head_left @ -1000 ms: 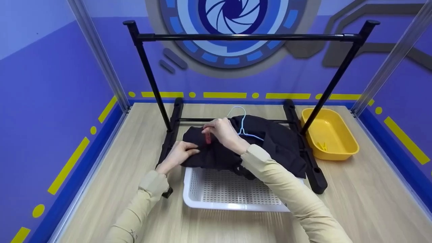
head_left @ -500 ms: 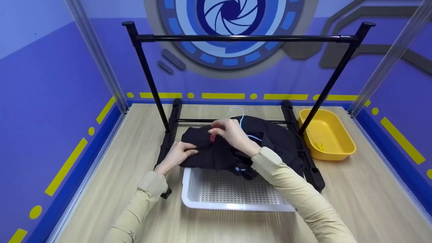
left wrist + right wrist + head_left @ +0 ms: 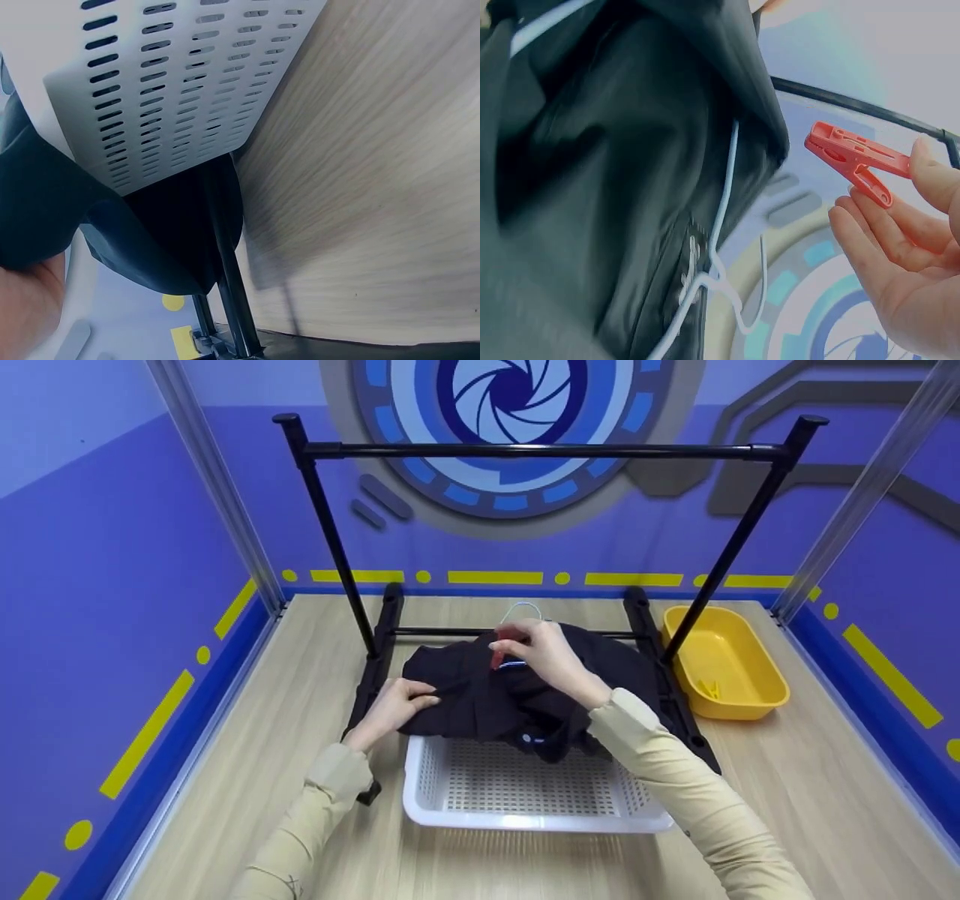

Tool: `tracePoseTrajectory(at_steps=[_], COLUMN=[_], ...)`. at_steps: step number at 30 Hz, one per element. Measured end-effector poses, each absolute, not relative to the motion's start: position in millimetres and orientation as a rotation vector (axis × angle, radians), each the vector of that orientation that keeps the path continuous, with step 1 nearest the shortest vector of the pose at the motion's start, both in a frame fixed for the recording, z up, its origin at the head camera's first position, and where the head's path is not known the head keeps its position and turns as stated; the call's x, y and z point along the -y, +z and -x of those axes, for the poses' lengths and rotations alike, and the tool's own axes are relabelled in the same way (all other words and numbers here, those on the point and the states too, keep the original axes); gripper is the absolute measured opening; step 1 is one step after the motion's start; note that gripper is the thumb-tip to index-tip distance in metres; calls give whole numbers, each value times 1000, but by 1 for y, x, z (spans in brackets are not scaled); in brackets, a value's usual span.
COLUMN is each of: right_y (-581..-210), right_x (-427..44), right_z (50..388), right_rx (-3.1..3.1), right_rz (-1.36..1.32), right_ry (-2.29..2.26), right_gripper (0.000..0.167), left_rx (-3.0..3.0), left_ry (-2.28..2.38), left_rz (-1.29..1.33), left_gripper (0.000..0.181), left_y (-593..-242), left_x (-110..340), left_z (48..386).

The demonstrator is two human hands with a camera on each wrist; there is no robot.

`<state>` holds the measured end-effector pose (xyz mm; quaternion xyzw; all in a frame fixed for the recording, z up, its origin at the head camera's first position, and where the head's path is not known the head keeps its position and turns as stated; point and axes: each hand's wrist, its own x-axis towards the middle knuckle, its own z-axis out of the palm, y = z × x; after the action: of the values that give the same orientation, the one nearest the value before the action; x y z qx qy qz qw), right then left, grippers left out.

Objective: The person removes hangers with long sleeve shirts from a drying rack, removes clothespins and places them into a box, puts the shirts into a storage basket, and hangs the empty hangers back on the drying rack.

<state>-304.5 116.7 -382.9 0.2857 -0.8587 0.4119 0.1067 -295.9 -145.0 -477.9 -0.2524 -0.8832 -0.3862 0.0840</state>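
Note:
A black garment [image 3: 457,690] lies bunched over the back of a white perforated basket [image 3: 525,821]. Inside it is a pale blue wire hanger [image 3: 724,202], its hook sticking out at the top. My left hand [image 3: 394,709] pinches the garment's left edge between thumb and fingers; in the left wrist view only part of this hand [image 3: 34,307] shows beside the dark cloth. Above the garment's middle, my right hand [image 3: 547,652] holds a red clothespin [image 3: 859,161] by its handles, thumb on one side and fingers on the other. The right wrist view shows the clothespin apart from the cloth.
A black rack [image 3: 540,451] with two slanted posts stands behind and around the basket. To its right sits a yellow tub [image 3: 742,652] with a yellow clothespin [image 3: 709,690] inside. Blue-purple walls [image 3: 112,585] close off the sides and back.
My right hand has moved rightward with the red clothespin, from the garment's left part to near its middle. The left hand keeps its place on the cloth.

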Motion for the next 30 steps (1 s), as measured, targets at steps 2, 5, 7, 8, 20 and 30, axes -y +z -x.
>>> tracePoseTrajectory(at_steps=[2,5,7,8,20,30], right_y=[-383,-383,-383,-383,-385,-389], right_x=[-124,-136,-145,-150,-205,-249], right_z=[305,306,307,308,308,304], right_rx=[2522,2507,2484,2468,2380,2334], right_rz=[-817,-770,-747,-733,-502,-462], right_ry=[1204,1213,1253,1269,1297,1428], right_gripper=[29,32,32,32,24,26], left_rx=[2629,2614,2613,2614,2586,2549], left_ry=[-1147,-1157,-1164,-1170,-1150,-1169], left_rz=[757,763,766,767,766,753], left_gripper=[16,16,17,17,18,19], left_y=[-478,-479,-480,-480,-482,-483], left_x=[145,145,144,144,144,144], left_z=[296,296,296,296,297,294])
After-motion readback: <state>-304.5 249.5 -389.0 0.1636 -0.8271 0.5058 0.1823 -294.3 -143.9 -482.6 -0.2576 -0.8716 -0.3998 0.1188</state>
